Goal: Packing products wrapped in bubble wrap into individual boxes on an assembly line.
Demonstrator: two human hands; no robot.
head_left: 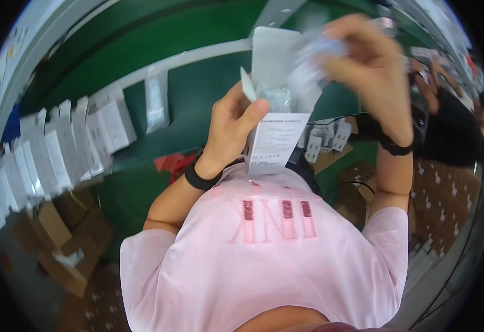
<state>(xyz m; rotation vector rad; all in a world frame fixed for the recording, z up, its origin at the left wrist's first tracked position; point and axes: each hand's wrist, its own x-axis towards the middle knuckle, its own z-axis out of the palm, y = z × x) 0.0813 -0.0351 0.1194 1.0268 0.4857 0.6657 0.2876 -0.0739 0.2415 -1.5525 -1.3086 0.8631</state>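
My left hand (231, 123) is wrapped round a white carton (278, 138) with printed text on its front, held upright before my chest. The carton's top flaps stand up, and a bubble-wrapped item (278, 98) shows inside its mouth. Above the carton's right side, my right hand (358, 55) pinches a clear plastic packet (317, 58) with something white and bluish in it. Motion blurs the packet, so its contents cannot be made out. It hangs close to the raised flap.
A row of white cartons (59, 149) stands along the green bench (197, 88) at left. Near them lies a bubble-wrapped item (156, 102). Small white boxes (328, 138) sit at right in a cardboard box. Brown cardboard boxes (70, 249) stand lower left. Another person (447, 116) works at far right.
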